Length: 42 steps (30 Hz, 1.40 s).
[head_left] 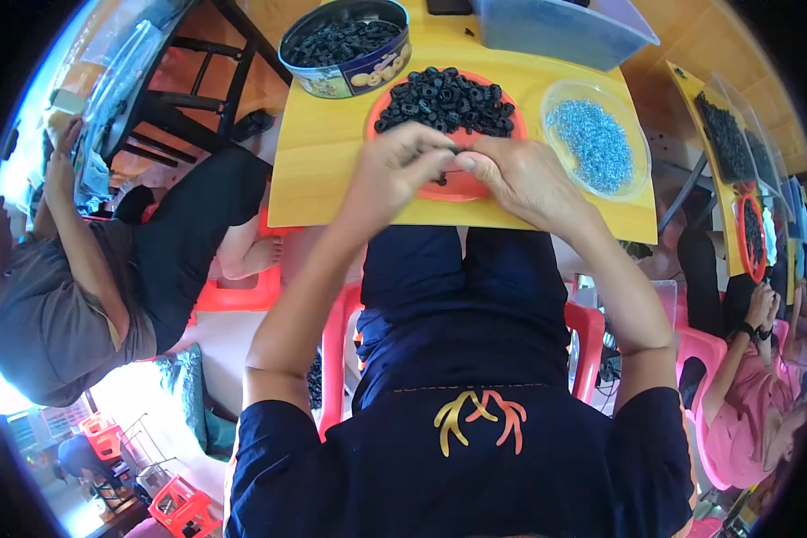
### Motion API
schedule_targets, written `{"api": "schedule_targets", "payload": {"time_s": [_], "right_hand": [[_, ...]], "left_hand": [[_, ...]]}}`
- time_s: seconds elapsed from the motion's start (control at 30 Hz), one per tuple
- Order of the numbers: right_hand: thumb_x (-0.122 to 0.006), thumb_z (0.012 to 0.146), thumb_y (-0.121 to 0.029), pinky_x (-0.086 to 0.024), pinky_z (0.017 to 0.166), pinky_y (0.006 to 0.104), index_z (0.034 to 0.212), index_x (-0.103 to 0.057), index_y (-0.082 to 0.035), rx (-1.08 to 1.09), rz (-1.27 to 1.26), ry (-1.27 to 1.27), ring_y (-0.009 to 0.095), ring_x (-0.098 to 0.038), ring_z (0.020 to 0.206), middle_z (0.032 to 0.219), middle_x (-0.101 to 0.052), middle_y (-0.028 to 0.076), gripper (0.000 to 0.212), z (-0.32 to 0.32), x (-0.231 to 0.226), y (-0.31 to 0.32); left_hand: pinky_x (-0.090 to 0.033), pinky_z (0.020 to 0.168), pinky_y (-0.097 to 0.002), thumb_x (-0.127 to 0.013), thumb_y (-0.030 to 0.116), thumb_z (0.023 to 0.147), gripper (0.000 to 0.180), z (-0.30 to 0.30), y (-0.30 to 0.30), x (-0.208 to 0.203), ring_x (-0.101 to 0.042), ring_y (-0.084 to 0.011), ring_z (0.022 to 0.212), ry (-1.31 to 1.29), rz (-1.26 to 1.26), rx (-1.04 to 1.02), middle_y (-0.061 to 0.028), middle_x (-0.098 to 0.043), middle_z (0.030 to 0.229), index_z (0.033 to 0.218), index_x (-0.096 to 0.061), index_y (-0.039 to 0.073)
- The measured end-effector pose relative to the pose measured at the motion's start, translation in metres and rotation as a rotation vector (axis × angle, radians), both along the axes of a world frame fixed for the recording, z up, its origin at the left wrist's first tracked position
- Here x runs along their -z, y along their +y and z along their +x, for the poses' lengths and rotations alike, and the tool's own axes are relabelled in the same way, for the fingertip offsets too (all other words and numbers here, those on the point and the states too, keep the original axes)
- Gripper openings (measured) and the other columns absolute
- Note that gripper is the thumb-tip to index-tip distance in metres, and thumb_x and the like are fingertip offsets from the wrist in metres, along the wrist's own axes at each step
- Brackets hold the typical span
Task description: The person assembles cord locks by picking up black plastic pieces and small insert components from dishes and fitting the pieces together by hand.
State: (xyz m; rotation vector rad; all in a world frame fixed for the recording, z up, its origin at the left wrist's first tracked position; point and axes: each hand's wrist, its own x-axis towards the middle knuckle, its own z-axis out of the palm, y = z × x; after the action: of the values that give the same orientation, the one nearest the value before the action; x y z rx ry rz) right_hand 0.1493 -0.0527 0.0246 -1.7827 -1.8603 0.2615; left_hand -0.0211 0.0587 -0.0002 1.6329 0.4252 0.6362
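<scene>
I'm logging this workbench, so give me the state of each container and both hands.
Round tin: open, lidless, nearly full of black rings.
Orange plate: heaped with black rings at its far side.
Clear bowl: holds pale blue beads.
Grey tub: contents out of sight.
Left hand: fingertips pinched over the plate.
Right hand: pinched against the left.

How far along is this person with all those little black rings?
No finished pile shows. In hand: the left hand and right hand pinch something small and dark together above the orange plate. Left: a heap of black rings on that plate, a tin of more rings, and a clear dish of blue bits.
</scene>
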Motion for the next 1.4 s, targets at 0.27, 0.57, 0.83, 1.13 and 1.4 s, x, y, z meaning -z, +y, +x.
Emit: {"api": "schedule_targets", "payload": {"time_s": [0.27, 0.57, 0.83, 1.13, 1.4], "right_hand": [[-0.06, 0.089, -0.025, -0.051, 0.067, 0.0434, 0.09, -0.066, -0.007, 0.152, 0.135, -0.061, 0.033, -0.064, 0.078, 0.083, -0.065, 0.014, 0.019, 0.022, 0.008, 0.004], [-0.059, 0.08, -0.012, -0.051, 0.068, 0.0422, 0.097, -0.069, -0.011, 0.04, 0.194, -0.234, 0.031, -0.064, 0.082, 0.087, -0.063, 0.011, 0.02, 0.007, 0.029, 0.04], [-0.063, 0.081, -0.013, -0.05, 0.061, 0.0387, 0.1, -0.068, -0.012, 0.012, 0.208, -0.437, 0.028, -0.063, 0.075, 0.084, -0.059, 0.007, 0.02, 0.001, 0.037, 0.046], [-0.065, 0.086, -0.009, -0.046, 0.063, 0.0237, 0.105, -0.067, -0.005, -0.025, -0.056, 0.672, 0.007, -0.058, 0.072, 0.083, -0.063, 0.0, 0.02, 0.007, 0.019, 0.016], [-0.064, 0.089, -0.006, -0.042, 0.064, 0.0177, 0.113, -0.061, -0.003, -0.13, 0.008, 1.099, 0.002, -0.053, 0.069, 0.079, -0.06, -0.003, 0.024, -0.001, 0.006, -0.01]], "left_hand": [[-0.052, 0.071, -0.0254, -0.07, 0.013, 0.082, 0.02, -0.002, 0.128, -0.039, -0.066, -0.0137, 0.074, -0.029, 0.695, -0.599, -0.0064, -0.071, 0.083, 0.099, -0.068, 0.002], [-0.044, 0.095, -0.0342, -0.069, 0.013, 0.08, 0.026, -0.01, 0.133, -0.009, -0.059, -0.0263, 0.11, -0.004, 0.882, -0.616, -0.0148, -0.063, 0.117, 0.104, -0.068, 0.005], [-0.046, 0.085, -0.0302, -0.066, 0.008, 0.084, 0.02, -0.023, 0.04, -0.003, -0.06, -0.0196, 0.097, 0.015, 0.842, -0.575, -0.0098, -0.065, 0.105, 0.104, -0.068, 0.005], [-0.047, 0.079, -0.0223, -0.059, 0.003, 0.092, 0.022, -0.017, -0.008, 0.014, -0.058, -0.0084, 0.087, -0.016, 0.215, -0.253, -0.0023, -0.062, 0.094, 0.113, -0.061, -0.001], [-0.048, 0.076, -0.0237, -0.062, 0.001, 0.089, 0.023, 0.0, -0.035, 0.004, -0.058, -0.0107, 0.085, -0.186, 0.136, -0.177, -0.0062, -0.058, 0.099, 0.111, -0.061, -0.001]]}}
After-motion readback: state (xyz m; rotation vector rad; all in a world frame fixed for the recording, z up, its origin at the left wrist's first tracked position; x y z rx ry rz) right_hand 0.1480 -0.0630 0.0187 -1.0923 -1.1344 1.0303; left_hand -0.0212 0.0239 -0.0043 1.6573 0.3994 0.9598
